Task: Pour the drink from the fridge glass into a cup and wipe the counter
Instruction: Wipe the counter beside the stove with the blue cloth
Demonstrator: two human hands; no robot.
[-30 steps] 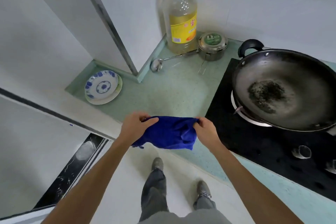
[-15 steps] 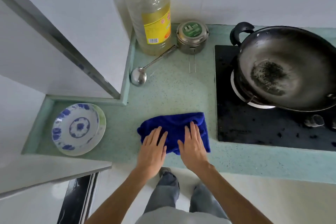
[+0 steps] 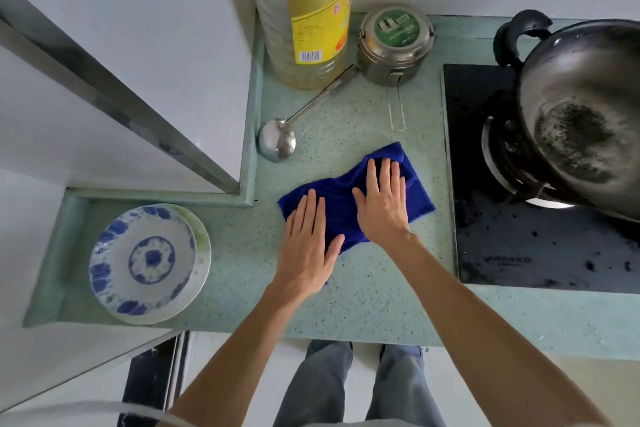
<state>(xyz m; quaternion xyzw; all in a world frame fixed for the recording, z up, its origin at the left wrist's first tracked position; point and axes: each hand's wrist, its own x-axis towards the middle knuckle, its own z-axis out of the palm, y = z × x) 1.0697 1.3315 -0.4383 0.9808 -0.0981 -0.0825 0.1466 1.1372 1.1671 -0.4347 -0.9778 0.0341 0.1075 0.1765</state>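
- Both hands have slid the cloth (image 3: pixel 349 196) farther from the bench's front edge since half a second ago.
- Pale green speckled bench (image 3: pixel 363 302) runs between a white wall corner and a black hob (image 3: pixel 540 253) carrying a wok (image 3: pixel 585 114).
- Oil bottle (image 3: pixel 308 10), tin (image 3: pixel 396 42), ladle (image 3: pixel 277 142) and plate (image 3: pixel 149 260) sit around.
- Blue cloth lies rumpled mid-bench, just left of the hob.
- Left hand (image 3: pixel 306 250) and right hand (image 3: pixel 382 204) press flat on it, fingers spread.

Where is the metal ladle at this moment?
In the head view the ladle lies on the green counter, left of centre, its bowl near the wall corner, beyond the blue cloth, and its handle reaching towards the oil bottle.
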